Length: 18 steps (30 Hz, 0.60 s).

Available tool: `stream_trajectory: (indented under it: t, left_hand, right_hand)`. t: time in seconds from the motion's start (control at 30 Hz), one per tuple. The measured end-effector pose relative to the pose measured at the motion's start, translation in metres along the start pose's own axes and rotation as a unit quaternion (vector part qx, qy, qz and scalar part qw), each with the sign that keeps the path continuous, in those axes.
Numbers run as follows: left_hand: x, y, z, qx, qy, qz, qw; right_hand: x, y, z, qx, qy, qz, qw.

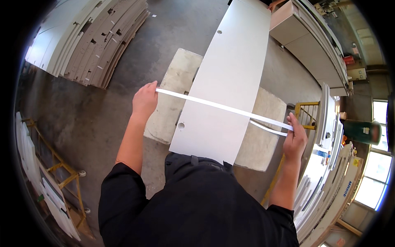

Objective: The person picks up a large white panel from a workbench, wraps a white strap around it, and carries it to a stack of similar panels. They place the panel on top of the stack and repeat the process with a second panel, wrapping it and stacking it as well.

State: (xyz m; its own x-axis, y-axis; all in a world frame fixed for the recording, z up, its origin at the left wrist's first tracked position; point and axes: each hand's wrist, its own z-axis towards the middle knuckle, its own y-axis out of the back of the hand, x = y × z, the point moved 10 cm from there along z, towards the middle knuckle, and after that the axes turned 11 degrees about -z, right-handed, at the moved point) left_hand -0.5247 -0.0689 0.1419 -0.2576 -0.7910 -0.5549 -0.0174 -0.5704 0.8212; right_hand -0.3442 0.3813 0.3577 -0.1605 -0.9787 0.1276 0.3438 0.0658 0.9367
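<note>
My left hand at ten o'clock and right hand at three grip the strip, spanning the board towards twelve. It looks light, bendy, easily kinked: best held near both ends.

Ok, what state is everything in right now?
White panel: flat, over the pale slab
Near round hole: uncovered
White strip: held straight across the panel; contact unclear
Left hand: closed on strip
Right hand: closed on strip
Upper-left boards: stacked
</note>
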Motion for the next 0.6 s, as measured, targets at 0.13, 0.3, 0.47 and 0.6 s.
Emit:
stream_trajectory:
  t: [0.13, 0.3, 0.47, 0.6]
  left_hand:
    - [0.027, 0.003, 0.012, -0.105, 0.028, -0.039, 0.993]
    - [0.024, -0.035, 0.035, -0.044, 0.147, -0.335, 0.93]
    - [0.061, -0.123, 0.045, -0.018, 0.214, -0.497, 0.841]
    - [0.068, -0.185, 0.031, -0.012, 0.311, -0.632, 0.71]
  right_hand:
    - [-0.006, 0.03, 0.016, -0.045, -0.033, 0.028, 0.998]
    - [-0.021, 0.061, 0.02, -0.068, -0.051, 0.012, 0.996]
    - [-0.036, 0.062, 0.015, -0.035, -0.083, 0.009, 0.996]
    - [-0.031, 0.056, 0.016, -0.045, -0.067, 0.021, 0.997]
